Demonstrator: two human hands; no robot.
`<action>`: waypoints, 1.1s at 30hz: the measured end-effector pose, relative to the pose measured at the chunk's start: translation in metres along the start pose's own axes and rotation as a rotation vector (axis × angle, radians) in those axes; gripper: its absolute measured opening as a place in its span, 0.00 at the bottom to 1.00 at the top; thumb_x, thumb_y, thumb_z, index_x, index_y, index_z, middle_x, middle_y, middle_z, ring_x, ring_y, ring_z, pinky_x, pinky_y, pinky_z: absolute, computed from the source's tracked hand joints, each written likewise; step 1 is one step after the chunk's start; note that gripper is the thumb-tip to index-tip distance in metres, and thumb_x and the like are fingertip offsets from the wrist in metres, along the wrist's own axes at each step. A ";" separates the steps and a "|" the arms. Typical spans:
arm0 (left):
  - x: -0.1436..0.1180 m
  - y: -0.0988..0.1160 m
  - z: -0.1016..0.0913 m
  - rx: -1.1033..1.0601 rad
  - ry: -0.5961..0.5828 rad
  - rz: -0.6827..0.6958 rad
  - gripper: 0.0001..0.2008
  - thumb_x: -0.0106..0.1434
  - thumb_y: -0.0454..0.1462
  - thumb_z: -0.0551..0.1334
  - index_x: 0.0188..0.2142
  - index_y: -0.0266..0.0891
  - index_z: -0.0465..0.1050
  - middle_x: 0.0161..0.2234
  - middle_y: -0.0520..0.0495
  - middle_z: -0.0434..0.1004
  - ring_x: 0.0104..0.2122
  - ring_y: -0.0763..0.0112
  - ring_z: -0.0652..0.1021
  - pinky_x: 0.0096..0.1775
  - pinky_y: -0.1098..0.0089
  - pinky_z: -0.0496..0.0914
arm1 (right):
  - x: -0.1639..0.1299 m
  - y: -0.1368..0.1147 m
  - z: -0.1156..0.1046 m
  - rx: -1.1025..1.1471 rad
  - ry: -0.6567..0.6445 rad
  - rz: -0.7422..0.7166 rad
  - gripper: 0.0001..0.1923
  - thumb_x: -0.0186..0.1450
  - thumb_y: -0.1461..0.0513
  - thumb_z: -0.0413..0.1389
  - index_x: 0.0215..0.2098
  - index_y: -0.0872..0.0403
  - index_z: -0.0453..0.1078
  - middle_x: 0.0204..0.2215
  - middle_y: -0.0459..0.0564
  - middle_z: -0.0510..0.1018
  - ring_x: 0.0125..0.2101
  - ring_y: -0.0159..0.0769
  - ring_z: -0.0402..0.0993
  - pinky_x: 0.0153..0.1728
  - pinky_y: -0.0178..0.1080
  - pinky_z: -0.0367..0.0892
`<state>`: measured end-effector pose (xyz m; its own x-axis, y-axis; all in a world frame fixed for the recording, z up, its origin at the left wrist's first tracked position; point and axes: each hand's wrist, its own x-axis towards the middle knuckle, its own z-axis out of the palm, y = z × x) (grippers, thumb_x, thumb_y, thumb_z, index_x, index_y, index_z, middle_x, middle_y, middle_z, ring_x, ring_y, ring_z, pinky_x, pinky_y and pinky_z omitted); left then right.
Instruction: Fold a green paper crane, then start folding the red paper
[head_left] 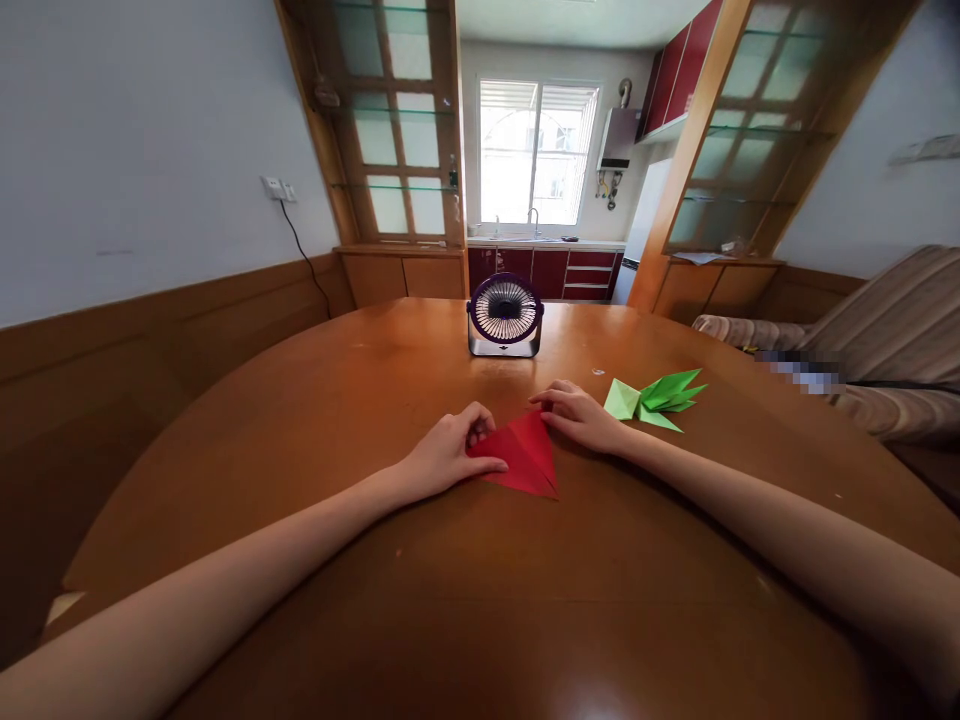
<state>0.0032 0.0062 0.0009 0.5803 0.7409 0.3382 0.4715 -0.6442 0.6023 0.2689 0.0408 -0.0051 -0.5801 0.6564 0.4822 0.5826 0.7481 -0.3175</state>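
Note:
A folded sheet of red origami paper (525, 455) lies on the wooden table, with crease lines showing across it. My left hand (455, 452) grips its left corner, thumb on top and the other fingers curled at the far side. At the paper's upper right corner, my right hand (577, 412) pinches the edge between thumb and fingers. Just beyond the right hand rest green folded paper pieces (667, 392), one a pale green square-like shape and the others pointed like leaves.
A small dark desk fan (505, 312) stands upright towards the far side of the round wooden table (337, 380). A small scrap (598, 372) lies near the green pieces. To the right is a striped sofa (892, 310); behind are glass-shelved cabinets and a kitchen window (536, 150).

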 end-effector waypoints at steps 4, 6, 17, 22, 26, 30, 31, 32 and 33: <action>0.000 -0.002 -0.003 0.009 0.017 -0.036 0.20 0.56 0.47 0.68 0.41 0.41 0.62 0.28 0.57 0.63 0.26 0.74 0.67 0.31 0.72 0.62 | 0.004 -0.002 -0.006 0.047 0.102 0.041 0.06 0.65 0.65 0.53 0.34 0.55 0.72 0.35 0.51 0.72 0.39 0.39 0.68 0.43 0.44 0.65; 0.002 -0.005 -0.005 0.049 0.056 -0.051 0.20 0.58 0.49 0.66 0.42 0.41 0.63 0.26 0.58 0.61 0.25 0.75 0.66 0.30 0.73 0.61 | 0.005 -0.005 -0.008 0.072 0.155 0.044 0.06 0.66 0.65 0.53 0.33 0.55 0.72 0.34 0.50 0.71 0.37 0.37 0.68 0.41 0.42 0.65; -0.001 -0.005 -0.042 0.791 0.475 0.377 0.19 0.67 0.51 0.57 0.27 0.39 0.67 0.21 0.53 0.71 0.20 0.75 0.69 0.25 0.71 0.56 | 0.005 -0.033 -0.016 0.022 0.466 -0.250 0.11 0.70 0.64 0.52 0.46 0.49 0.74 0.33 0.49 0.69 0.33 0.33 0.68 0.30 0.36 0.66; 0.000 -0.002 -0.048 1.098 0.502 0.591 0.20 0.70 0.46 0.55 0.24 0.39 0.66 0.17 0.54 0.67 0.18 0.74 0.66 0.24 0.68 0.52 | 0.001 -0.032 -0.013 -0.060 0.510 -0.325 0.12 0.69 0.66 0.52 0.47 0.48 0.74 0.31 0.48 0.67 0.29 0.30 0.67 0.27 0.34 0.65; 0.001 -0.006 -0.039 1.118 0.399 0.630 0.17 0.71 0.44 0.53 0.27 0.39 0.68 0.20 0.53 0.70 0.20 0.74 0.68 0.25 0.68 0.54 | -0.003 -0.022 -0.001 -0.133 0.461 -0.358 0.12 0.68 0.67 0.53 0.45 0.49 0.75 0.30 0.47 0.68 0.27 0.29 0.66 0.25 0.33 0.63; 0.001 -0.011 -0.032 1.054 0.247 0.640 0.18 0.72 0.47 0.50 0.36 0.37 0.71 0.23 0.51 0.73 0.22 0.73 0.72 0.25 0.70 0.57 | -0.008 -0.014 0.008 -0.123 0.408 -0.366 0.08 0.67 0.65 0.55 0.42 0.52 0.76 0.29 0.47 0.68 0.24 0.27 0.65 0.23 0.32 0.62; 0.001 -0.011 -0.031 1.041 0.224 0.639 0.19 0.71 0.48 0.50 0.36 0.37 0.71 0.23 0.51 0.73 0.21 0.73 0.73 0.25 0.70 0.57 | -0.009 -0.013 0.009 -0.107 0.392 -0.364 0.08 0.67 0.65 0.55 0.42 0.52 0.76 0.29 0.47 0.68 0.24 0.27 0.65 0.23 0.32 0.62; 0.001 -0.011 -0.030 1.030 0.205 0.634 0.21 0.71 0.49 0.49 0.36 0.36 0.71 0.22 0.51 0.73 0.21 0.72 0.73 0.25 0.70 0.57 | -0.010 -0.012 0.009 -0.084 0.373 -0.361 0.08 0.67 0.64 0.55 0.41 0.52 0.76 0.29 0.47 0.68 0.25 0.27 0.65 0.23 0.32 0.62; 0.000 -0.011 -0.029 1.021 0.192 0.622 0.21 0.71 0.50 0.49 0.36 0.36 0.70 0.22 0.51 0.74 0.21 0.72 0.74 0.25 0.70 0.58 | -0.010 -0.012 0.009 -0.057 0.351 -0.353 0.08 0.68 0.64 0.55 0.41 0.52 0.76 0.29 0.47 0.69 0.25 0.27 0.66 0.24 0.31 0.63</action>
<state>-0.0212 0.0193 0.0155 0.8271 0.2114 0.5208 0.5038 -0.6897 -0.5201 0.2625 0.0259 -0.0135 -0.5265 0.2848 0.8011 0.4212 0.9058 -0.0452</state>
